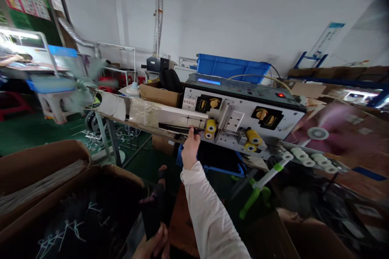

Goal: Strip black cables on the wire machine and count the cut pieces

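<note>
My right hand (191,149), in a white sleeve, reaches forward to the front of a machine (240,115) with dials and a lit display. Its fingers are pinched on a flat black strip (174,128) lying along the white feed tray, just left of a pair of yellow rollers (210,128). A second yellow roller pair (253,140) sits farther right. Low in the view, my left hand (154,243) is closed around a bundle of black strips (150,214), held upright above my lap.
At lower left, an open cardboard box (115,172) holds dark bundles tied with white string. A blue crate (209,168) sits under the machine. Fans stand left (83,83) and right (318,132). White rollers (310,160) extend from the machine's right end. Another person's arm shows far left.
</note>
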Demonstrator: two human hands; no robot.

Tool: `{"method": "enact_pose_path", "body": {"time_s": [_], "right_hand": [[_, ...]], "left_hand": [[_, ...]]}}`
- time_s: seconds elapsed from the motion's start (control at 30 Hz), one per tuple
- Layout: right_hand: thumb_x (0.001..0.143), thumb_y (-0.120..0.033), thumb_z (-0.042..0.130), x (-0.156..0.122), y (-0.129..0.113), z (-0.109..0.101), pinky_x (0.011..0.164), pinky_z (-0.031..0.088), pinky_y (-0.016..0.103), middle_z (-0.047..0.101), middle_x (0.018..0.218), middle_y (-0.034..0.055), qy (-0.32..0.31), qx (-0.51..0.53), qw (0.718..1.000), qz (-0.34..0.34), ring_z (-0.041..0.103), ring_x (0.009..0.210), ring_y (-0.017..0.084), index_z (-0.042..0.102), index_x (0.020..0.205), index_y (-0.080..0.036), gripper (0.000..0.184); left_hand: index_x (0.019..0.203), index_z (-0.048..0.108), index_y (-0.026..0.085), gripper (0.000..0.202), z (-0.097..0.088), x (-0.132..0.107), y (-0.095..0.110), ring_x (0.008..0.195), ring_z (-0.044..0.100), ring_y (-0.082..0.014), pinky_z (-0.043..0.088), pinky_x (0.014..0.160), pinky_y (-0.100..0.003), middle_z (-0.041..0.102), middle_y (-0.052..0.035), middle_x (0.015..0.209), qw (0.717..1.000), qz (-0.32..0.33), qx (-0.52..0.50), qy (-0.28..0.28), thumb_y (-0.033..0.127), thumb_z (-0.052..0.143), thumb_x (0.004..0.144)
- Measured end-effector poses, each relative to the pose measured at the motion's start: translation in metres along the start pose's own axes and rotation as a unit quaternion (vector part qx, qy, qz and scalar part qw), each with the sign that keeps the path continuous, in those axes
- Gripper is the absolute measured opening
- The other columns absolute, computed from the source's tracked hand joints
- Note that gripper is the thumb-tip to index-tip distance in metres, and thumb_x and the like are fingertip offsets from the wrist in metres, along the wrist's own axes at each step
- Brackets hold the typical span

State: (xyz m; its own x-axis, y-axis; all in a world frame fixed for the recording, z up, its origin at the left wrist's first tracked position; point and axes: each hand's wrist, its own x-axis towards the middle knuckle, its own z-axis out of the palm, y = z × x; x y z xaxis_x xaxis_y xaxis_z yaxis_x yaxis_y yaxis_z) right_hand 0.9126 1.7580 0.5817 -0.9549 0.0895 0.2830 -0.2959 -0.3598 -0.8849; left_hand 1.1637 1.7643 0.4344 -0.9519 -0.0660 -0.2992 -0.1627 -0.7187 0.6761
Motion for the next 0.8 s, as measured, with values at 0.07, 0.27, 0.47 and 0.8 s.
{"method": "enact_pose_path", "body": {"time_s": [0.07,0.27,0.47,0.8], "right_hand": [[0.086,-0.049,0.044,-0.024,-0.008,-0.017,0.091,0.043,0.031,0.06,0.109,0.0072,-0.026,-0.024,0.996,-0.084,0.053,0.108,0.017,0.057,0.098,-0.02,0.034],[0.094,-0.036,0.041,-0.096,-0.054,-0.107,0.088,0.047,0.034,0.069,0.094,0.0066,-0.457,-0.172,0.871,-0.062,0.063,0.092,0.019,0.068,0.093,-0.021,0.031],[0.093,-0.041,0.043,-0.11,-0.069,-0.149,0.066,0.052,0.027,0.07,0.082,0.0033,-0.617,-0.154,0.75,0.179,0.066,0.073,0.017,0.066,0.091,-0.019,0.031],[0.09,-0.038,0.048,-0.099,-0.041,-0.167,0.072,0.05,0.03,0.068,0.079,0.0037,-0.501,-0.23,0.822,0.144,0.064,0.076,0.019,0.064,0.088,-0.018,0.026]], "left_hand": [[0.072,0.055,0.016,0.044,0.0,-0.001,0.007,0.04,0.038,-0.009,0.037,0.045,-0.023,0.024,0.0085,0.044,1.0,0.029,-0.007,0.01,0.057,0.071,0.065],[0.077,0.056,0.014,0.032,0.0,-0.016,0.043,0.039,0.032,-0.0046,0.029,0.04,-0.019,0.027,0.0086,0.049,0.994,0.072,0.0,0.078,0.045,0.066,0.075],[0.079,0.058,0.013,0.029,0.022,-0.004,0.044,0.047,0.049,-0.0083,0.036,0.045,-0.02,0.053,0.0013,0.058,0.997,0.025,0.047,0.054,0.041,0.065,0.077],[0.098,0.059,0.011,0.04,0.058,0.011,0.005,0.07,0.068,-0.0234,0.051,0.066,-0.034,0.069,-0.0112,0.08,0.996,-0.084,-0.021,0.023,0.039,0.072,0.071]]}}
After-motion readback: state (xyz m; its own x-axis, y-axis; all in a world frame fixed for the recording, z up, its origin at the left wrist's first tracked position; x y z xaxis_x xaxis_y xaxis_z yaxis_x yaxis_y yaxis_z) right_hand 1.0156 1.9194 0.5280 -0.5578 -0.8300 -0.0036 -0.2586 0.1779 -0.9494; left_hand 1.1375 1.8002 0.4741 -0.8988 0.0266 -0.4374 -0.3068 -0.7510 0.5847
